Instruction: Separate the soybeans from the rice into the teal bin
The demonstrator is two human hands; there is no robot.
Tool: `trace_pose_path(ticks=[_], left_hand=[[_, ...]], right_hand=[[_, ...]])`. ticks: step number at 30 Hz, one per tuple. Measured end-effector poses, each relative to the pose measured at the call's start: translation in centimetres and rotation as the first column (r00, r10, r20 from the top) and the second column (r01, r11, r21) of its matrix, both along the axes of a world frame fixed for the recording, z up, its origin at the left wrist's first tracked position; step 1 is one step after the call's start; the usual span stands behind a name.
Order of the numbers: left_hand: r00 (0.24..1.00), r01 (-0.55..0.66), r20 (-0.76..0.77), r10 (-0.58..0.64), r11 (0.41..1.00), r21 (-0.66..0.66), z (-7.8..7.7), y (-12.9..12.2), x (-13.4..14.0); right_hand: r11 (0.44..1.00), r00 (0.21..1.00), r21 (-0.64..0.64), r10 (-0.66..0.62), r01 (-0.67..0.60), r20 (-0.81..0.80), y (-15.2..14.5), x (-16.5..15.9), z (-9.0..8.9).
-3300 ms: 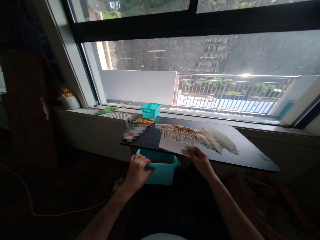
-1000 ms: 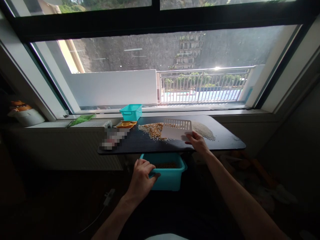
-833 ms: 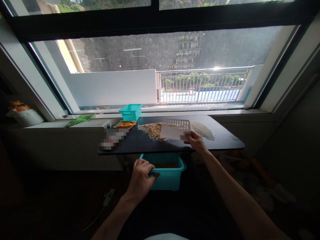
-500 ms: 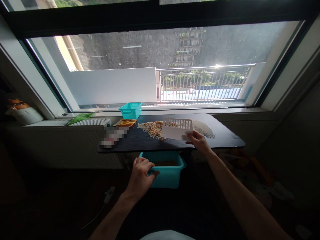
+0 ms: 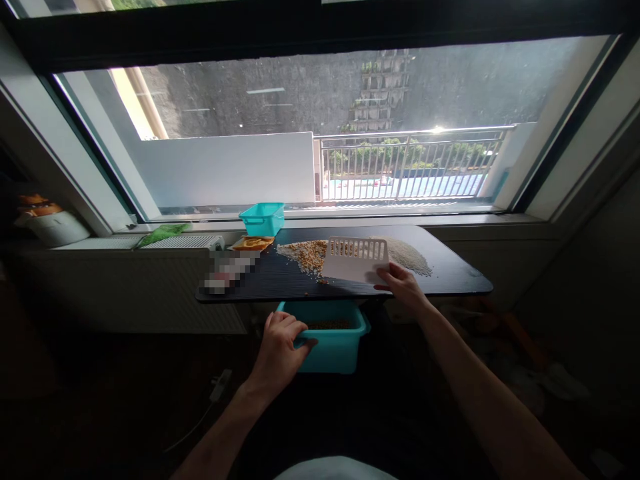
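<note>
My right hand [image 5: 404,287] is closed on the lower right corner of a white slotted scraper [image 5: 350,268], held tilted over the dark table [image 5: 450,277]. Behind and left of the scraper lies a spread of yellow corn kernels [image 5: 311,253] mixed with white grains. A pile of white grains [image 5: 411,257], like rice, is to its right. Below the table's front edge, my left hand [image 5: 286,343] grips the left rim of a turquoise bin [image 5: 333,353]. Dark grains show inside the bin, their kind hard to make out.
A second turquoise bin [image 5: 263,220] stands at the table's back left, beside an orange packet [image 5: 253,243]. A blurred-out item lies on the table's left end. Left of the table is a radiator [image 5: 150,287] with a green cloth [image 5: 164,233]. A window spans the back.
The scraper and both hands hold nearly the same places. A few kernels now show near the table's front edge, below the spread. The view has shifted slightly.
</note>
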State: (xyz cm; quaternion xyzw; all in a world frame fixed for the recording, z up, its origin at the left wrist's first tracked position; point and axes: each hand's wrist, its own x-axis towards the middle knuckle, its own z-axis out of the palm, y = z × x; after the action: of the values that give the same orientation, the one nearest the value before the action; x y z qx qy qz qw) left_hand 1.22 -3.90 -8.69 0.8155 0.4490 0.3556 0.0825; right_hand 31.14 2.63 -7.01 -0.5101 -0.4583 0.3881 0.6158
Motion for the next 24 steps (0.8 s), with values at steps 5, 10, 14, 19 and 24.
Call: trace_pose_path(ticks=[5,10,14,19,24], left_hand=[[1.000,-0.002,-0.006,0.002,1.000,0.008,0.1,0.1,-0.1],[1.000,-0.014,-0.019,0.014,1.000,0.007,0.2,0.1,-0.4],[0.999,-0.026,-0.030,0.026,1.000,0.003,0.2,0.1,-0.5],[0.999,-0.030,-0.038,0.030,1.000,0.006,0.3,0.1,-0.5],[0.999,-0.033,-0.041,0.034,0.999,0.010,0.2,0.1,-0.4]], right_hand=[[1.000,1.000,-0.004,-0.003,0.003,-0.015,0.0,0.0,-0.1],[0.999,1.000,-0.020,0.025,-0.025,-0.018,-0.3,-0.1,-0.3],[0.998,0.998,-0.032,0.060,-0.060,-0.019,-0.8,-0.2,-0.2],[0.997,0.998,-0.024,0.066,-0.067,-0.017,-0.9,-0.1,0.0],[0.997,0.997,-0.013,0.077,-0.077,-0.005,-1.2,-0.4,-0.3]])
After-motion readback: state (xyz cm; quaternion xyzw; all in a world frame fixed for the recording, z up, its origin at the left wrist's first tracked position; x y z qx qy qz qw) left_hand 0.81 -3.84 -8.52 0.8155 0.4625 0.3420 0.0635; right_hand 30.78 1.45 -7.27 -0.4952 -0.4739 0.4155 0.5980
